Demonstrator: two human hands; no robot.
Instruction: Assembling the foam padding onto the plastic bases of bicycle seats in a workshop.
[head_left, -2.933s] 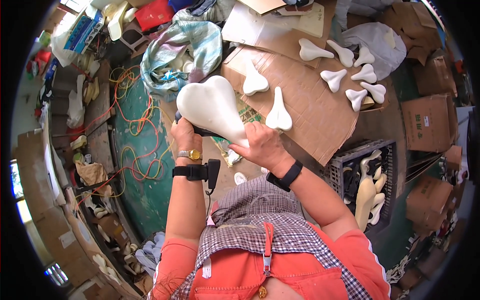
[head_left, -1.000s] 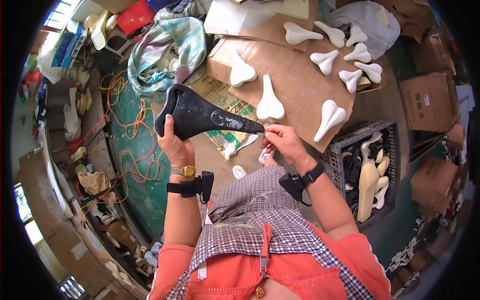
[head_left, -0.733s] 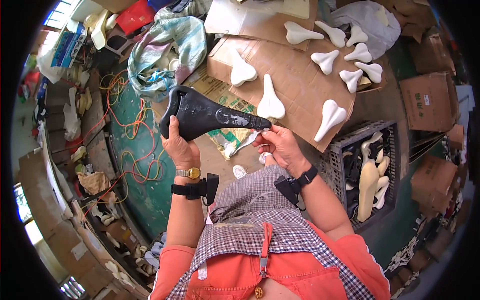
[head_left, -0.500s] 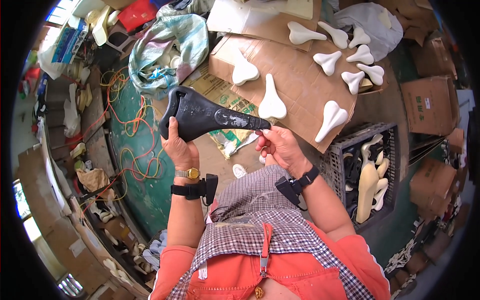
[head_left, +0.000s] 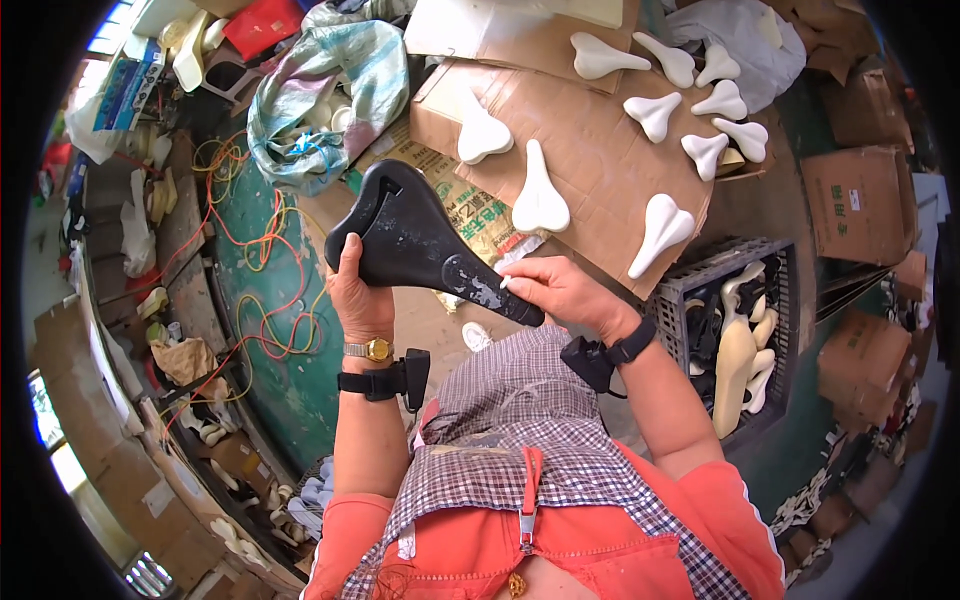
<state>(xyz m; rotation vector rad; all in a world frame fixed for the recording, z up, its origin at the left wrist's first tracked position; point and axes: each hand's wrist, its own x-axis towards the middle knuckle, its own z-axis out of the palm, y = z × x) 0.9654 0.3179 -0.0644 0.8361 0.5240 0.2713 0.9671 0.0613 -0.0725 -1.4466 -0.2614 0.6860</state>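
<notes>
Where the saddle (head_left: 415,240) narrows, the right hand (head_left: 568,292) touches it.

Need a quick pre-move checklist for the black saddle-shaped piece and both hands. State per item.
1. Left hand gripping the wide end of the black saddle-shaped piece: ok, thumb over the upward face.
2. Right hand at the narrow end: ok, thumb and forefinger near its edge.
3. Small white bit by the right hand loose from the piece: cannot tell.
4. Upward face free of marks: not ok, pale patches toward the narrow end.
5. Underside clean: cannot tell, it faces away.
6. Nearest white saddle shape clear of the hands: ok, it lies on the cardboard.
</notes>
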